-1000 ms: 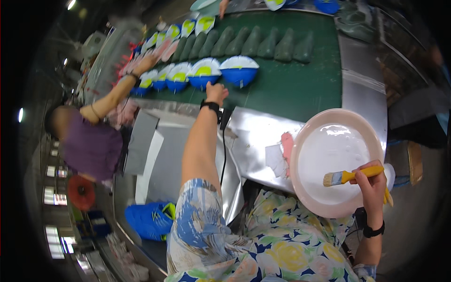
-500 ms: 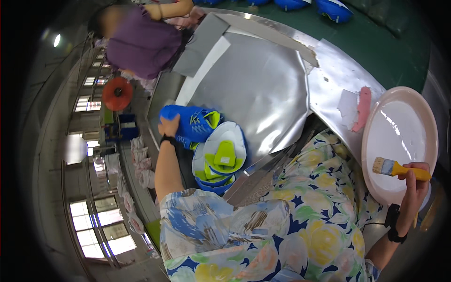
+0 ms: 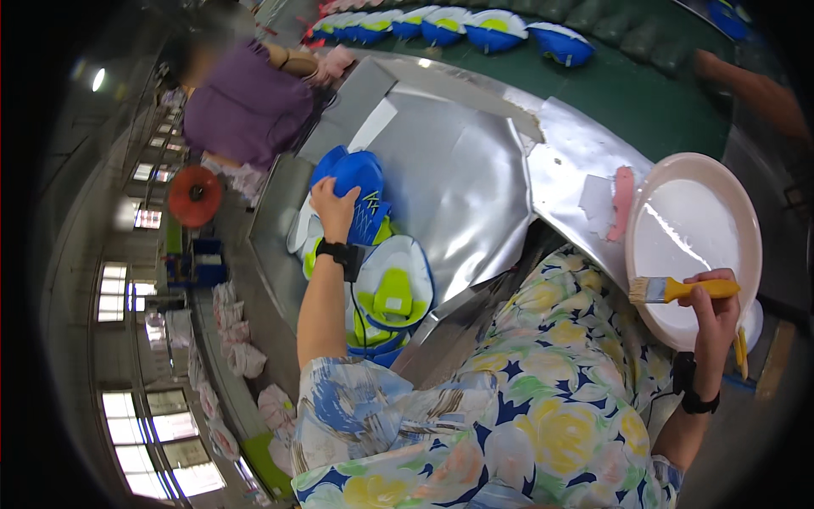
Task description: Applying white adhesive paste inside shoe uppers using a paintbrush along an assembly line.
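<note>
My left hand (image 3: pixel 337 204) grips a blue shoe upper (image 3: pixel 366 174) on the left side of the metal tabletop (image 3: pixel 449 161). Its toe points away from me, and a lime-green lining shows at its near end. Another blue upper is partly hidden behind that hand. Closer to me lies a pile of uppers (image 3: pixel 394 284) with white edges and lime-green tongues. My right hand (image 3: pixel 714 310) holds a paintbrush (image 3: pixel 670 290) by its yellow handle. The pale bristles are over the near left rim of a wide basin (image 3: pixel 748 212) that holds white liquid.
A row of blue uppers (image 3: pixel 496 32) stands on a green surface (image 3: pixel 610 93) beyond the table. Grey and pink scraps (image 3: pixel 623 199) lie left of the basin. A person in purple (image 3: pixel 246 102) works at far left; another person's forearm (image 3: pixel 759 93) reaches in at far right.
My left hand has moved farther away, and the gripped upper has turned so its toe points away. The brush has shifted from above the liquid to the basin's rim. The view has tilted.
</note>
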{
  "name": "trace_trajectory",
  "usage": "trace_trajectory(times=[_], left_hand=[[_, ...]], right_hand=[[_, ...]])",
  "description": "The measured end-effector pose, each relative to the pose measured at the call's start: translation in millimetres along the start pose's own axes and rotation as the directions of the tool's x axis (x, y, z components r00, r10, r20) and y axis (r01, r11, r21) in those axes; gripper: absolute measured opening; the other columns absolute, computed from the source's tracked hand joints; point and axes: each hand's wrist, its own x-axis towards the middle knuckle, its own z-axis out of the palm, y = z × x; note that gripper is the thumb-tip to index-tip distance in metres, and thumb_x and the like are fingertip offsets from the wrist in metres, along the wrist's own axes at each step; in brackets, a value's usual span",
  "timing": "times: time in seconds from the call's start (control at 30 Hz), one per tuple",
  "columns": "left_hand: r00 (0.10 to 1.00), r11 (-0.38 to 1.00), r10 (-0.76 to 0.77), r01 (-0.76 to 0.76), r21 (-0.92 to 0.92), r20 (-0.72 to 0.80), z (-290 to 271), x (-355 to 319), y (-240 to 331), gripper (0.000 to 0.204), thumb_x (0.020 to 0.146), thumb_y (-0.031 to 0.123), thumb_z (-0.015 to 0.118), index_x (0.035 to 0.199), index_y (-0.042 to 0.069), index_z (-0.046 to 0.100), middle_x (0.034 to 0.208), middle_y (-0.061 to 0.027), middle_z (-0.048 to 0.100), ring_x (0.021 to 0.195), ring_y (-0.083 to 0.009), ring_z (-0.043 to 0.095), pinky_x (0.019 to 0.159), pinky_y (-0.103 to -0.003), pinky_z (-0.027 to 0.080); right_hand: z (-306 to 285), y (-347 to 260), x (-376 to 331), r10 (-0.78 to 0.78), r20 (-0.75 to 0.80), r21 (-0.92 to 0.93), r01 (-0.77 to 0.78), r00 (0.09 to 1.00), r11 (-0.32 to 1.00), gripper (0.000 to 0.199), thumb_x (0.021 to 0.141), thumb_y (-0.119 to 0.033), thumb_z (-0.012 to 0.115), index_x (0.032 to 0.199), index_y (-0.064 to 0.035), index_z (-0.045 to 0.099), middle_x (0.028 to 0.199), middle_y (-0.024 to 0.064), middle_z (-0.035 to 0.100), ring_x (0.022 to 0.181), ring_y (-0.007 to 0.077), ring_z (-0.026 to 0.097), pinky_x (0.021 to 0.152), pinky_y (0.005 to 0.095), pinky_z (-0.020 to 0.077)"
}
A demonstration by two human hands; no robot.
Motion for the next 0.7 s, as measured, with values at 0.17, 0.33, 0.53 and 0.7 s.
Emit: trace_trajectory(times=[0.17,0.33,0.53,0.7], left_hand=[[0.807,0.838,0.546,-0.52,-0.167,0.225,8.5,29.5,122.2,0.046,0.077,0.02,0.077,0.115,-0.002,0.063,0.118,-0.0235,0.062,0.117,-0.0379,0.053,0.101,-0.04,0.044],[0.648,0.504,0.579,0.192,-0.842,0.495,27.1,33.3,200.2,0.041,0.09,0.019,0.072,0.122,-0.002,0.057,0.114,-0.0111,0.067,0.1,-0.0204,0.065,0.09,-0.031,0.051],[0.493,0.669,0.543,0.234,-0.705,0.68,103.5,22.1,199.3,0.043,0.091,0.016,0.07,0.128,0.001,0.054,0.113,-0.0103,0.067,0.102,-0.0201,0.064,0.091,-0.033,0.05],[0.465,0.463,0.87,-0.654,-0.598,0.165,69.2,-27.4,227.3,0.06,0.074,-0.007,0.061,0.132,0.007,0.054,0.129,-0.017,0.054,0.122,-0.0388,0.049,0.104,-0.044,0.04]], right_hand=[[-0.5,-4.5,-19.1,0.004,-0.091,0.049,0.0,0.996,0.999,0.019,0.093,-0.007,0.065,0.107,-0.002,0.054,0.098,0.0084,0.064,0.088,0.0137,0.065,0.076,0.0259,0.0552],[-7.2,-6.6,-28.4,-0.009,-0.2,0.045,0.019,0.98,0.999,0.019,0.092,-0.006,0.066,0.106,-0.0021,0.055,0.096,0.0077,0.064,0.085,0.0128,0.065,0.076,0.0254,0.0552],[-5.5,-7.8,-25.9,0.003,-0.16,0.008,-0.001,0.987,1.0,0.019,0.092,-0.011,0.069,0.104,-0.0033,0.056,0.094,0.0057,0.064,0.082,0.0111,0.065,0.076,0.0239,0.0531],[-25.1,10.4,-8.9,-0.17,-0.264,-0.237,0.107,0.949,0.966,0.018,0.09,-0.011,0.069,0.099,-0.0003,0.058,0.083,0.0024,0.061,0.076,0.0095,0.059,0.07,0.0243,0.0486]])
